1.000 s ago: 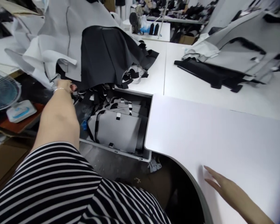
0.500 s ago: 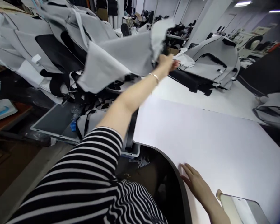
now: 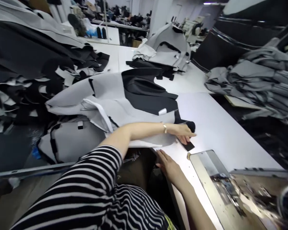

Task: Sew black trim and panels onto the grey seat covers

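Observation:
A grey-and-black sewn fabric piece (image 3: 144, 115) lies spread across the white table, with a white tag on its black panel. My left hand (image 3: 183, 132) reaches across to the right end of this piece and is closed on its black strip, index finger pointing right. My right hand (image 3: 168, 166) rests at the table's curved front edge, fingers stretched out and holding nothing. To the right of both hands is the sewing machine's pale metal bed plate (image 3: 206, 169); its presser foot area (image 3: 230, 191) is further right.
Grey-and-black sewn pieces (image 3: 168, 48) are piled at the back of the white table (image 3: 216, 127). Folded grey fabric (image 3: 261, 76) is stacked at right. Black-and-white pieces (image 3: 69, 67) hang at left. Below, a grey piece (image 3: 74, 140) lies over a tray (image 3: 14, 172).
My left hand has come down and toward me with the fabric piece, from the raised pile at left onto the table. The view has turned right, showing the sewing machine. My right hand stays at the edge.

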The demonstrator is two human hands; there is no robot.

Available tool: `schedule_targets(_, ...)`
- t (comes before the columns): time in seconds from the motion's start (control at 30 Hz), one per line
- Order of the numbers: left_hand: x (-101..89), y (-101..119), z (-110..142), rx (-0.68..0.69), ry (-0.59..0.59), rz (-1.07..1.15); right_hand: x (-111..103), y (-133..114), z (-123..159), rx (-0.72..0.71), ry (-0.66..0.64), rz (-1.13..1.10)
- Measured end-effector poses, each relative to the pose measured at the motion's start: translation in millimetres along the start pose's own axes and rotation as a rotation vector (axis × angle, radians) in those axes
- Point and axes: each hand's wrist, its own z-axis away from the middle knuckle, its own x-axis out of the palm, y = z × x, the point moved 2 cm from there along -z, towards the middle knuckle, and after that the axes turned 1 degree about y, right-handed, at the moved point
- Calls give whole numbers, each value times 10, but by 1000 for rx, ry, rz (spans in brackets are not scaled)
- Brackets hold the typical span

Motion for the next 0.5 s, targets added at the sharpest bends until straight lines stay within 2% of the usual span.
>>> schedule_targets(0.03, -82, 27, 159, 80, -13, -235, -25, -87, 45, -6, -2, -50)
schedule_targets(0.07, -224, 61, 352, 180, 29, -446, -53, -186, 86, -21, -2, -109)
schedule_targets(0.1, -411, 79, 568, 237, 94, -645, -82, -293, 114, -48, -3, -181)
schedule_targets(0.13, -634, 71, 796, 239, 186, -811, -109, -404, 127, -85, -7, -262)
schedule_targets(0.2, -1101, -44, 1249, 31, 304, -1083, -138, -614, 95, -166, -46, -431)
schedule_targets(0.27, -1481, -242, 1642, -260, 320, -1258, -118, -767, -13, -206, -122, -575)
schedule_targets(0.3, -1609, -345, 1794, -370, 302, -1320, -90, -815, -88, -200, -158, -633)
schedule_targets(0.33, -1697, -431, 1908, -434, 318, -1393, -55, -844, -168, -175, -183, -684)
schedule_targets(0.4, -1756, -563, 2011, -474, 330, -1514, 22, -864, -326, -87, -206, -775)
schedule_targets(0.5, -1710, -652, 1950, -456, 388, -1655, 120, -866, -487, 72, -233, -891)
